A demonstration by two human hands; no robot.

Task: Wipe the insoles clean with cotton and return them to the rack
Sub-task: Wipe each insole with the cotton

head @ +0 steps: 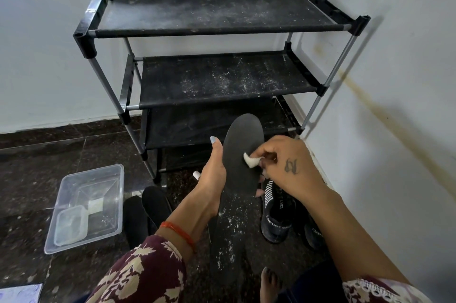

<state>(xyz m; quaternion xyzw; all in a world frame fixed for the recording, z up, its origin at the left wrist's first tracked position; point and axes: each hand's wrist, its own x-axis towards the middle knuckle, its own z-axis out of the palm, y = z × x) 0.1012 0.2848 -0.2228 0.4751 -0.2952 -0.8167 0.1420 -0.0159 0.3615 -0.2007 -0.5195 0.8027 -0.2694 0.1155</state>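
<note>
A clear rectangular plastic tub (85,206) sits on the dark speckled stone floor (37,159) at eight o'clock, a smaller clear container (69,225) inside it. Black sports shoes (277,214) lie at five o'clock.

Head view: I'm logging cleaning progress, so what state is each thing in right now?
insole: held upright, toe end clean, heel end speckled white
cotton: pinched, pressed on the insole
left hand: grips the insole's edge
right hand: pinches the cotton
rack: shelves dusty, nothing on the top two
clear tub: open, small container inside
other insoles: lying on the floor
shoe: on the floor
</note>
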